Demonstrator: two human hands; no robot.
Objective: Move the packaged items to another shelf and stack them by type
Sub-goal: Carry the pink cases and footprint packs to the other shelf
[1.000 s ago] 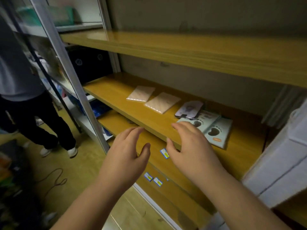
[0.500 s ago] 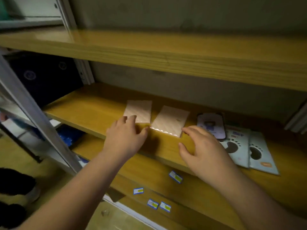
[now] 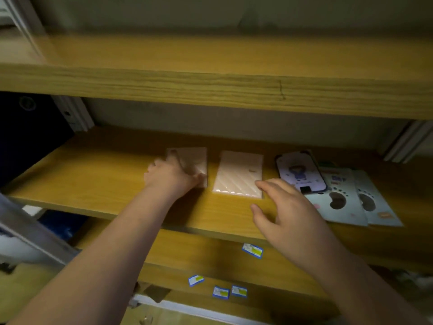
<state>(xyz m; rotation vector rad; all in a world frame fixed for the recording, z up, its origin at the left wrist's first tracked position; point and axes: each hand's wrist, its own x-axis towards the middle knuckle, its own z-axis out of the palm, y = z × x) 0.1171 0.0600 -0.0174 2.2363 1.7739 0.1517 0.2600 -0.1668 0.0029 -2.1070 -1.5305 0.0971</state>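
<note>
On middle shelf (image 3: 93,184): left hand (image 3: 172,178) seemingly grips pink packet (image 3: 194,160); right hand (image 3: 285,212) spread, empty.

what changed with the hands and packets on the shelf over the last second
The left hand reached in and now rests on the left pink packet. The right hand moved up beside the right pink packet, holding nothing. All packages kept their places.
</note>
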